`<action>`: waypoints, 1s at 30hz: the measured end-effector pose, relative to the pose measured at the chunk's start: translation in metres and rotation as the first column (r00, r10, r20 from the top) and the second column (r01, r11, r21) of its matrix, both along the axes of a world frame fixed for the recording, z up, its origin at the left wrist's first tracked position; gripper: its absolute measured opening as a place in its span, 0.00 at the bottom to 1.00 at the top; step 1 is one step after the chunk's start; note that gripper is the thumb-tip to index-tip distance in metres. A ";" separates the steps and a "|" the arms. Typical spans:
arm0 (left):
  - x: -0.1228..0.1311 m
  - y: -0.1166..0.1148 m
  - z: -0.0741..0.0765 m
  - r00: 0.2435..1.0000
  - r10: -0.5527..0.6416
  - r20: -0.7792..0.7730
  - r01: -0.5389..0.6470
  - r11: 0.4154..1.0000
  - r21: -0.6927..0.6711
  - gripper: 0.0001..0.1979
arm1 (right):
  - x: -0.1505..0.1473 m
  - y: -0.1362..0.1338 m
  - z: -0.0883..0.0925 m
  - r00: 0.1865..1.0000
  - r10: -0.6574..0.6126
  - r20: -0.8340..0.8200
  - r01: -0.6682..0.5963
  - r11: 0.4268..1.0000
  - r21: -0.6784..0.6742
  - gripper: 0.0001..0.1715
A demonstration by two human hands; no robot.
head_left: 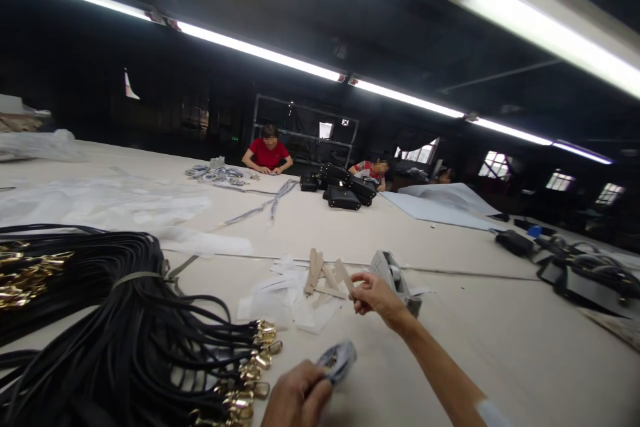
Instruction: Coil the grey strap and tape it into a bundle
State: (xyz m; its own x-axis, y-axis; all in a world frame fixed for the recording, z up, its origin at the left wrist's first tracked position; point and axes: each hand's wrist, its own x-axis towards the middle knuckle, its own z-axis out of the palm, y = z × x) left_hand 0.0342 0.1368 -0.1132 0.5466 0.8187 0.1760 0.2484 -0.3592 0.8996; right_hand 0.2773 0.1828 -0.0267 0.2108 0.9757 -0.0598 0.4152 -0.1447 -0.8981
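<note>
Off-white tabletop (500,340) spread below. Over it, the left hand (299,395), nearly closed, pinched a shiny grey, plastic-looking coil (344,357), probably best kept compact; the right hand (375,297), likewise nearly closed, pinched a flat tan card-like strip (343,274), best gripped squarely.

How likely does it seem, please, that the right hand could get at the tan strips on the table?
Probably yes: the right hand is close to the tan strips, and nothing appears to block the way, though the similar strip it holds might need putting down first.
</note>
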 end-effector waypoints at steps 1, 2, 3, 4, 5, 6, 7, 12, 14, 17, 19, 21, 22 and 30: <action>-0.003 0.002 0.008 0.997 0.022 0.080 -0.015 0.996 -0.089 0.15 | 0.001 -0.018 0.003 0.999 0.004 -0.035 -0.004 1.000 0.008 0.14; -0.006 0.004 0.014 0.986 0.039 0.164 -0.007 0.981 -0.192 0.18 | 0.002 -0.037 0.006 0.998 0.007 -0.064 -0.006 1.000 0.016 0.16; -0.008 0.006 0.019 0.968 0.062 0.242 0.014 0.955 -0.297 0.21 | 0.002 -0.057 0.008 0.996 0.009 -0.085 -0.007 1.000 0.023 0.17; -0.009 0.006 0.023 0.946 0.091 0.310 0.042 0.917 -0.396 0.25 | 0.002 -0.076 0.009 0.995 0.011 -0.100 -0.008 1.000 0.028 0.19; -0.009 0.006 0.026 0.922 0.119 0.368 0.081 0.872 -0.483 0.27 | 0.001 -0.094 0.009 0.994 0.013 -0.110 -0.010 1.000 0.030 0.21; -0.008 0.005 0.028 0.897 0.146 0.418 0.123 0.825 -0.551 0.29 | -0.001 -0.111 0.008 0.993 0.013 -0.114 -0.010 1.000 0.025 0.21; -0.008 0.003 0.029 0.872 0.169 0.460 0.164 0.784 -0.599 0.29 | -0.004 -0.125 0.007 0.994 0.010 -0.111 -0.008 1.000 0.015 0.21; -0.004 -0.016 0.040 0.823 0.192 0.535 0.277 0.686 -0.673 0.27 | -0.029 -0.160 -0.003 1.000 -0.023 -0.015 0.024 0.999 0.045 0.17; -0.003 -0.024 0.047 0.830 0.193 0.523 0.267 0.686 -0.677 0.27 | -0.039 -0.160 -0.005 0.998 -0.052 0.047 0.048 0.996 0.082 0.17; -0.001 -0.035 0.054 0.825 0.211 0.524 0.243 0.704 -0.667 0.29 | -0.052 -0.156 -0.005 0.990 -0.090 0.108 0.075 0.988 0.137 0.18; 0.000 -0.042 0.057 0.820 0.216 0.530 0.230 0.723 -0.652 0.32 | -0.060 -0.154 -0.003 0.994 -0.076 0.072 0.063 0.983 0.171 0.20; 0.000 -0.048 0.059 0.825 0.202 0.528 0.220 0.745 -0.630 0.34 | -0.069 -0.154 -0.001 1.000 0.010 -0.030 -0.004 0.976 0.217 0.19; 0.000 -0.051 0.060 0.830 0.188 0.526 0.221 0.754 -0.619 0.34 | -0.074 -0.154 0.001 0.992 0.082 -0.092 -0.056 0.967 0.250 0.17; -0.004 -0.068 0.066 0.925 0.195 0.326 -0.025 0.887 -0.460 0.27 | -0.079 -0.166 -0.004 0.938 0.237 -0.251 -0.181 0.957 0.225 0.10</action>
